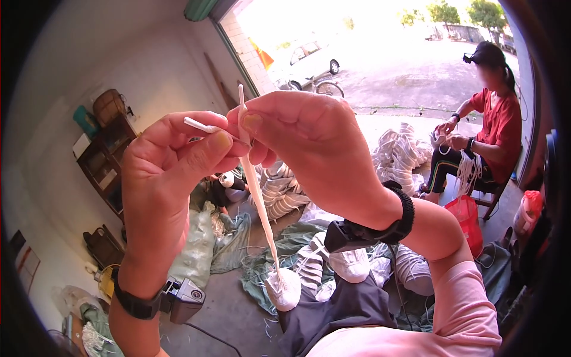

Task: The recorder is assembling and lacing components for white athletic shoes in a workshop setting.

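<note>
Both hands are raised in front of me, close together, at a white shoelace (257, 193). My left hand (169, 163) pinches a short lace end between thumb and forefinger, its stiff tip sticking out to the upper left. With thumb and bent fingers, my right hand (318, 143) grips the lace beside it, and another tip points up above the thumb. From there the lace runs taut down to a white shoe (285, 291) by my dark trousers. A second white shoe (351, 266) lies to its right. Where the strands cross is partly hidden by my fingers.
On the right, a seated co-worker (499, 131) in red handles white laces. Bundles of white shoes (401, 157) lie on the floor ahead, with green sacks (232, 241) and a red bag (465, 223) about. A wooden cabinet (104, 154) stands left; a wide doorway opens outside.
</note>
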A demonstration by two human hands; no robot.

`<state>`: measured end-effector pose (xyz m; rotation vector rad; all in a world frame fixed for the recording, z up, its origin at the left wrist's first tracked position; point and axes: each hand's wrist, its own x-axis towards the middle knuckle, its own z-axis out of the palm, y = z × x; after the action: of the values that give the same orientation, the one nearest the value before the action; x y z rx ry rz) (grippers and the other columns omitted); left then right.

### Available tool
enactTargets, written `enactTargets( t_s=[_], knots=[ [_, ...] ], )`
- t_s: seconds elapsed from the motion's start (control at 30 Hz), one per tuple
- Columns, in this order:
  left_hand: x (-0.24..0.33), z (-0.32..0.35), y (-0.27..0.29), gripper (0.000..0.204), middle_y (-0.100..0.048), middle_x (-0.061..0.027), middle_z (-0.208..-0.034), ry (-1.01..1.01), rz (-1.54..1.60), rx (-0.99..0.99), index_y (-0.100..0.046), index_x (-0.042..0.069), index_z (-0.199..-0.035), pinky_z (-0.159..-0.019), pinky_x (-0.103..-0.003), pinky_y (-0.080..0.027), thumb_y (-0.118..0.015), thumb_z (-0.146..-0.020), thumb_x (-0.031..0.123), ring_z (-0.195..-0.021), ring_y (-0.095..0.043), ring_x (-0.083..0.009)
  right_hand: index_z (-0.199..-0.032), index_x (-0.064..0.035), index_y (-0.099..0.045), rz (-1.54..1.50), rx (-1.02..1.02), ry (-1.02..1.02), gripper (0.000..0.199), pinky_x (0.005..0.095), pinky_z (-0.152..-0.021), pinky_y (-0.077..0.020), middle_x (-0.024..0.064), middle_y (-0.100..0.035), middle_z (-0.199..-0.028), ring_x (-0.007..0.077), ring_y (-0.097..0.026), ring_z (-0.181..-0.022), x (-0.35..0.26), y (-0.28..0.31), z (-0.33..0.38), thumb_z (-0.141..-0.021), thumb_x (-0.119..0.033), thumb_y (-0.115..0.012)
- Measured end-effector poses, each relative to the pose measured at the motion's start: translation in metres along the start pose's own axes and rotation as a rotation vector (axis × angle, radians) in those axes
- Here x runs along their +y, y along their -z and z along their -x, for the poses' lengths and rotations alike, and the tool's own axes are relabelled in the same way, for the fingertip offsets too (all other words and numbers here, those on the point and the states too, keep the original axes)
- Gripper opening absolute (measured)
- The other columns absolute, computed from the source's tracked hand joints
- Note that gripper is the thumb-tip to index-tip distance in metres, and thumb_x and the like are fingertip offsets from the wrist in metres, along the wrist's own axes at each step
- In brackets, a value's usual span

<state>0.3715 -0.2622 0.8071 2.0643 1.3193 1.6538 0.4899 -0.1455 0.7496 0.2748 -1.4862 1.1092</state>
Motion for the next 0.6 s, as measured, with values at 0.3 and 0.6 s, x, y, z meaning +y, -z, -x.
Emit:
enactTargets(
  t_s=[0.3,0.6],
  knots=[
    [0.002,-0.003,-0.001,0.02,-0.067,-0.0053,-0.086,-0.032,-0.14,0.015,-0.062,0.0,-0.106,-0.065,-0.021,-0.052,-0.065,-0.089,0.01,-0.075,-0.065,-0.0095,-0.097,0.0038,-0.067,0.012,0.011,0.012,0.019,0.0201,-0.06,-0.0482,0.0024,-0.065,-0.075,0.0059,-0.058,-0.066,0.0,0.0,-0.004,-0.092,-0.014,-0.061],
    [0.011,-0.005,-0.003,0.014,-0.066,-0.0044,-0.087,-0.043,-0.131,0.037,-0.061,0.002,-0.099,-0.066,-0.021,-0.052,-0.065,-0.089,0.011,-0.076,-0.065,-0.0095,-0.098,0.0048,-0.067,-0.017,-0.007,-0.056,0.02,0.0209,-0.061,-0.0489,0.0036,-0.065,-0.076,0.0067,-0.058,-0.066,-0.008,-0.001,-0.007,-0.093,-0.013,-0.06]
  ],
)
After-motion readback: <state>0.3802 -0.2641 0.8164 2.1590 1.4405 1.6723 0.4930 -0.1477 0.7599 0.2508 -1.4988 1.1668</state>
